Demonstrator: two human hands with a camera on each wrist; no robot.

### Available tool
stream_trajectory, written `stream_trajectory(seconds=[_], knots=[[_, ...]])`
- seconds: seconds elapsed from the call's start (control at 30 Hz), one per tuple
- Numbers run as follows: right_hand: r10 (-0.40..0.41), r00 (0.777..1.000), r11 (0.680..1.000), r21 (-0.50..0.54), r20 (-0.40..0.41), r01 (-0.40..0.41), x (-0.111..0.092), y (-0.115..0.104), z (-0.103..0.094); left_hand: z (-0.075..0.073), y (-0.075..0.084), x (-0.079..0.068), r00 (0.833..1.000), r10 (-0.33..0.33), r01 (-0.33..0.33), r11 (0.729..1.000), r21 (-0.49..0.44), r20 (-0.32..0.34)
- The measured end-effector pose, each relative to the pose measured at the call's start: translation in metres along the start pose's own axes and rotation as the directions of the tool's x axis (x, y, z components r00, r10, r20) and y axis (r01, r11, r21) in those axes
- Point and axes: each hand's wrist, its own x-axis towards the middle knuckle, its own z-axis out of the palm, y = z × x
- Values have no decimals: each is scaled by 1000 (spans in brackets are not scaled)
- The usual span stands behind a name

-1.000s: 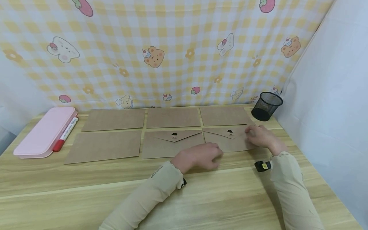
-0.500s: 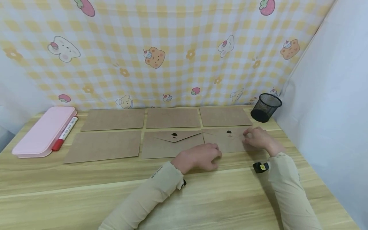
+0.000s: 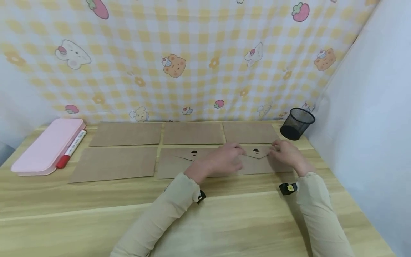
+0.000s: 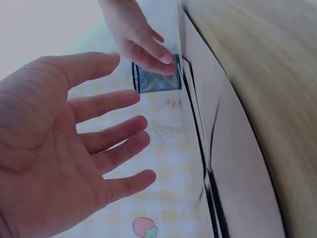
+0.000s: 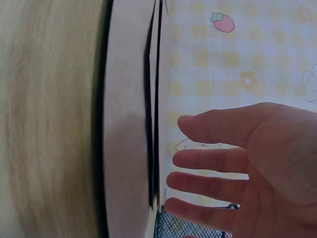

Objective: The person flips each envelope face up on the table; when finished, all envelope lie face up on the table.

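My left hand (image 3: pixel 221 160) hovers close over the gap between two kraft-paper envelopes in the front row, covering part of their edges. Its fingers are spread and slightly bent in the left wrist view, with nothing held. At the upper right part of the right envelope (image 3: pixel 257 167), the fingertips of my right hand (image 3: pixel 287 155) are right beside its pointed flap. The right wrist view shows that hand's fingers (image 5: pixel 213 184) loosely extended. A small black hat and moustache print marks this flap. The middle envelope (image 3: pixel 174 167) also lies flap side up, partly behind my left hand.
Several plain brown envelopes lie flat: one front left (image 3: pixel 113 164) and a back row including a middle one (image 3: pixel 192 133). A black mesh pen holder (image 3: pixel 297 123) stands tilted at the back right. A pink case (image 3: pixel 49 146) and a red-capped marker (image 3: pixel 71 149) lie left.
My left hand has risen away from the front edge toward the upper edge of the envelopes. My right hand has shifted slightly left, and the right envelope's flap outline shows plainly again.
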Motion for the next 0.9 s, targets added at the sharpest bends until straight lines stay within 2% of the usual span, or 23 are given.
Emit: stream_trajectory(seconds=[0.07, 0.17, 0.3, 0.43, 0.63, 0.77, 0.9], knots=[[20, 1000, 1000, -12, -5, -20, 3, 0, 1, -1, -5, 5, 999, -29, 29, 1000, 3, 19], [45, 999, 999, -27, -29, -46, 10, -2, 2, -3, -14, 21, 995, -91, 90, 996, 29, 31], [109, 993, 994, -1, -36, -109, 27, -4, 5, -7, -31, 49, 984, -178, 177, 981, 77, 7], [177, 984, 984, 27, 0, -177, 43, -9, 5, -11, -44, 68, 972, -235, 236, 962, 140, -26], [290, 956, 957, -14, 43, -290, 53, -7, 1, -9, -51, 82, 954, -299, 295, 936, 190, -10], [322, 945, 947, -1, 57, -322, 55, -2, -1, -6, -58, 89, 945, -327, 317, 910, 266, -7], [348, 935, 938, -10, 66, -348, 58, 1, 1, -6, -70, 96, 940, -342, 333, 906, 263, -11]])
